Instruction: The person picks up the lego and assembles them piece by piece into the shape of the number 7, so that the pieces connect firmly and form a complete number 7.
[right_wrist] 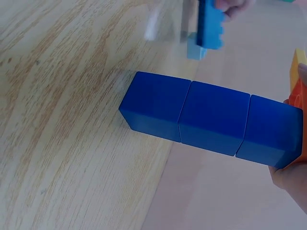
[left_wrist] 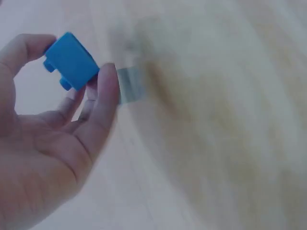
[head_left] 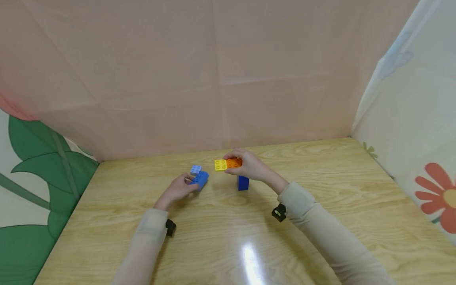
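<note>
My left hand (head_left: pixel 179 187) pinches a medium-blue toy building brick (head_left: pixel 201 179) between thumb and fingers, and its studs point sideways in the left wrist view. A light-blue brick (head_left: pixel 195 169) with studs up lies just beyond it on the table. With my right hand (head_left: pixel 250 164) I grip an orange brick (head_left: pixel 233 162), which has a yellow brick (head_left: pixel 220 165) at its left end. Below that hand stands a dark-blue column (head_left: pixel 243 183); in the right wrist view it shows as three stacked bricks (right_wrist: pixel 213 117), the top one meeting the orange brick.
A wooden table (head_left: pixel 213 233) carries all the bricks. Behind it hangs a pinkish cloth (head_left: pixel 213 99), and a white panel with a red flower (head_left: pixel 439 198) borders the right side. Green printed leaves (head_left: pixel 32 158) line the left side.
</note>
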Tool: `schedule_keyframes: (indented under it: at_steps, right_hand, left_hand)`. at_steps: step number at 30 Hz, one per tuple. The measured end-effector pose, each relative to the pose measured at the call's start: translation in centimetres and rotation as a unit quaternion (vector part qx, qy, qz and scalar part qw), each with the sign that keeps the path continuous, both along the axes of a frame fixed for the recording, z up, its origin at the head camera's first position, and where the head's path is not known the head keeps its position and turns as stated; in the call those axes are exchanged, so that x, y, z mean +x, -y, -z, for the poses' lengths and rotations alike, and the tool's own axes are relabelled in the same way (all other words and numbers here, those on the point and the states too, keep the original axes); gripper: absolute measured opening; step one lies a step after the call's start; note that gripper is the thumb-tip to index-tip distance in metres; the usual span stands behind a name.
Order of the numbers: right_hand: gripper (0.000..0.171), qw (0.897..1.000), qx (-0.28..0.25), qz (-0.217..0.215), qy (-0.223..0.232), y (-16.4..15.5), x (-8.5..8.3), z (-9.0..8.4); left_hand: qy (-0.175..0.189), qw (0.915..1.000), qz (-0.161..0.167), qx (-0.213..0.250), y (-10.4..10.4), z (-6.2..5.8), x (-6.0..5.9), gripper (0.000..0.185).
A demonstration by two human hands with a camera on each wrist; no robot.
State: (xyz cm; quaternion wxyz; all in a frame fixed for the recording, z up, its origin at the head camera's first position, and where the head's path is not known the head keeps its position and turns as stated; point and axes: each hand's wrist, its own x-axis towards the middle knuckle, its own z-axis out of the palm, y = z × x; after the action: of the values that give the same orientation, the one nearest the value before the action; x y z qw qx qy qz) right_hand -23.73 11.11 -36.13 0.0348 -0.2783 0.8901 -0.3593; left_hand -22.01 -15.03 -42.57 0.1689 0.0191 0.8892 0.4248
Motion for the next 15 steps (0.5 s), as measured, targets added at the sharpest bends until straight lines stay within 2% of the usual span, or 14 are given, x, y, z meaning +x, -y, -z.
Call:
schedule_keyframes:
  at_steps: [4, 8, 13, 15]
  right_hand:
    - [0.039, 1.0, 0.002, 0.0, 0.002, -0.2, -0.1, 0.1]
    - [0.039, 1.0, 0.001, 0.003, 0.003, -0.3, -0.2, 0.1]
    - [0.039, 1.0, 0.008, 0.003, -0.003, -0.4, -0.2, 0.2]
    - [0.039, 1.0, 0.01, 0.003, -0.002, -0.4, -0.2, 0.1]
  left_hand:
    - [-0.009, 0.9974, -0.012, 0.071, 0.1, -1.0, -0.1, 0.051]
    - [-0.032, 0.9906, -0.023, 0.131, 0.0, -2.2, -0.3, 0.054]
    - [-0.054, 0.983, -0.016, 0.175, -0.6, -3.4, -0.3, 0.056]
    - [-0.064, 0.9817, -0.011, 0.179, -0.9, -3.9, -0.2, 0.055]
